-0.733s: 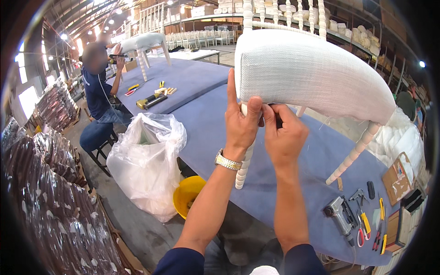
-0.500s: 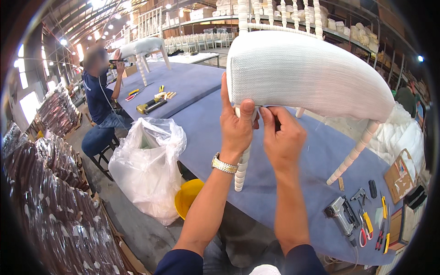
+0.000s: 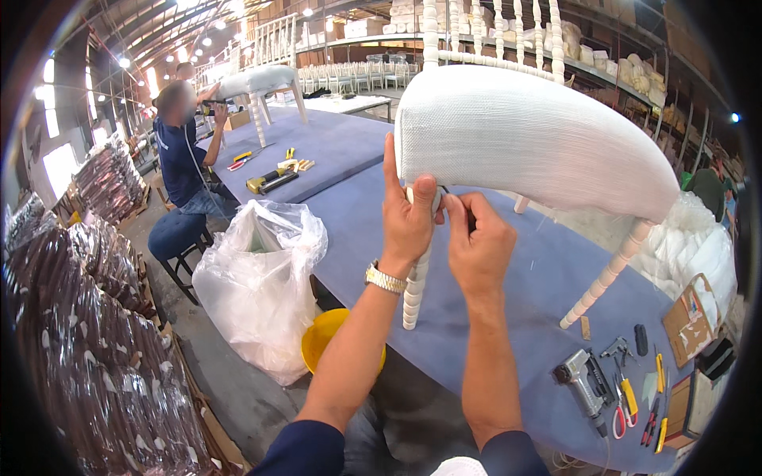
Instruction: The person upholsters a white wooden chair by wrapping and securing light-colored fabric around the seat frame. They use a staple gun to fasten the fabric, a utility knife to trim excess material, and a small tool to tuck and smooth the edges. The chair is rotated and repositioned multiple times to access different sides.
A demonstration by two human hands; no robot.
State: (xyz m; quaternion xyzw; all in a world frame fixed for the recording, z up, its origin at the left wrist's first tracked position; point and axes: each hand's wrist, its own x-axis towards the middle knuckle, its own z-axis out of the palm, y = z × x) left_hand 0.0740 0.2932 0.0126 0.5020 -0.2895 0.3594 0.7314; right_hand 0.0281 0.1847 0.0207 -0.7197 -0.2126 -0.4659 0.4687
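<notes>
A chair with a pale, woven-fabric padded seat (image 3: 524,139) and turned cream legs stands on the blue-covered table, its front corner toward me. My left hand (image 3: 409,218) grips that corner at the top of the front leg (image 3: 416,293). Its thumb presses just under the seat's lower edge, and one finger reaches up the side of the fabric. Close beside it, my right hand (image 3: 480,242) is pinched shut under the seat edge. A small dark bit shows at its fingertips, too small to name. The far sides of both hands' fingers are hidden.
At right on the table (image 3: 468,349) lie a staple gun (image 3: 586,382), red-handled scissors (image 3: 619,419), pliers and several yellow-handled tools. A plastic bag (image 3: 258,293) and a yellow bucket (image 3: 321,337) stand left. Beyond, a co-worker (image 3: 181,155) works on another chair (image 3: 258,83). Wrapped stacks (image 3: 87,357) line the left.
My right hand has shifted slightly left, its fingertips closer to the leg top and my left thumb. The left hand keeps its hold on the corner. The view has tilted a little.
</notes>
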